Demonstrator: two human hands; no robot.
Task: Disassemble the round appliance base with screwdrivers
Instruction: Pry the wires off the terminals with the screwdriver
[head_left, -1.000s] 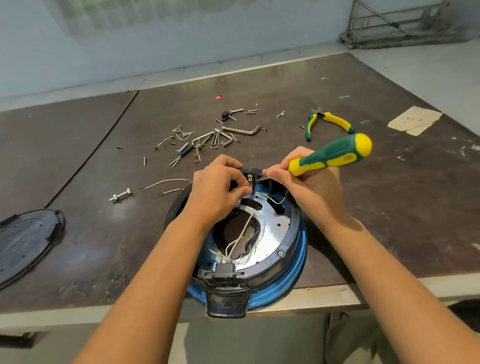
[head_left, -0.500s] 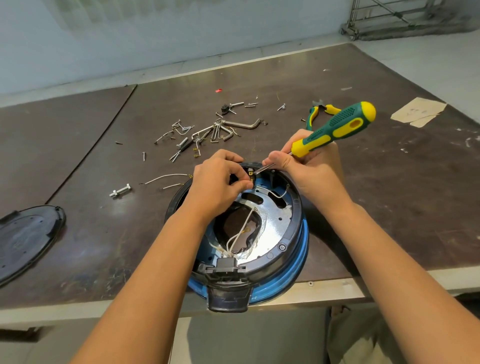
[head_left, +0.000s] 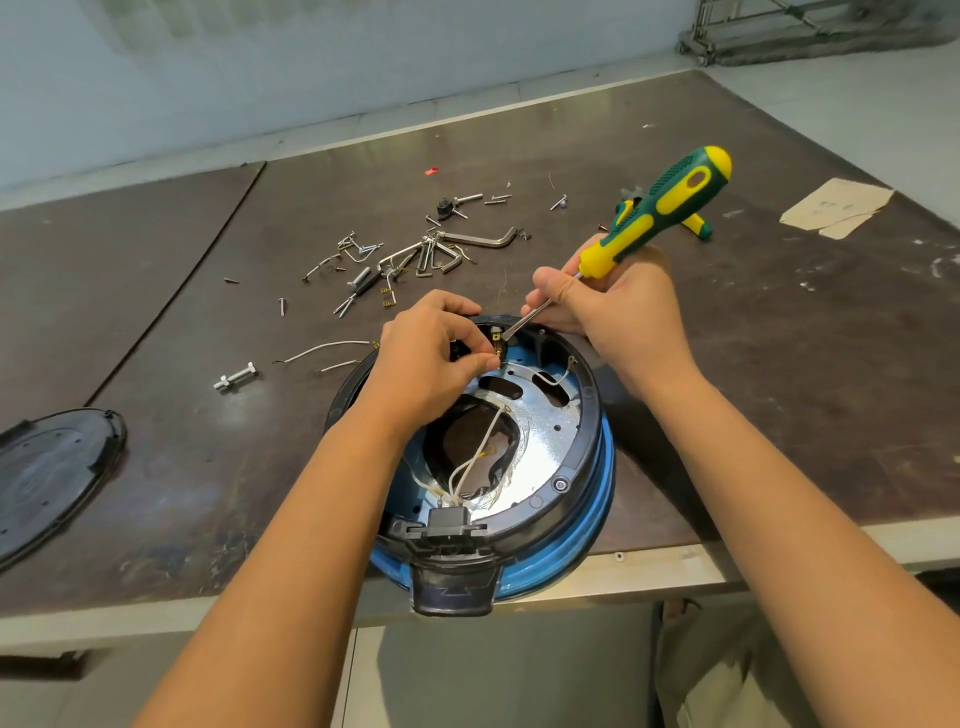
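Observation:
The round appliance base (head_left: 582, 488), black-rimmed with a blue wall and a shiny metal plate inside, lies open at the table's near edge. White wires (head_left: 478, 462) run across its middle to a black plug block. My left hand (head_left: 431, 358) pinches a small brass terminal at the base's far rim. My right hand (head_left: 618, 306) grips a green and yellow screwdriver (head_left: 660, 208) by its shaft and lower handle. The screwdriver's tip touches that same terminal, and its handle points up and to the right.
Loose screws, hex keys and metal clips (head_left: 415, 249) lie scattered beyond the base. A bolt (head_left: 235, 376) and two cut wires (head_left: 327, 348) lie left of it. A black cover plate (head_left: 52, 473) rests at far left. Pliers (head_left: 696, 223) and a paper scrap (head_left: 836, 208) lie at right.
The screwdriver handle has swung upward and stands steeper. My right hand has shifted slightly back along the shaft. My left hand keeps its pinch at the terminal.

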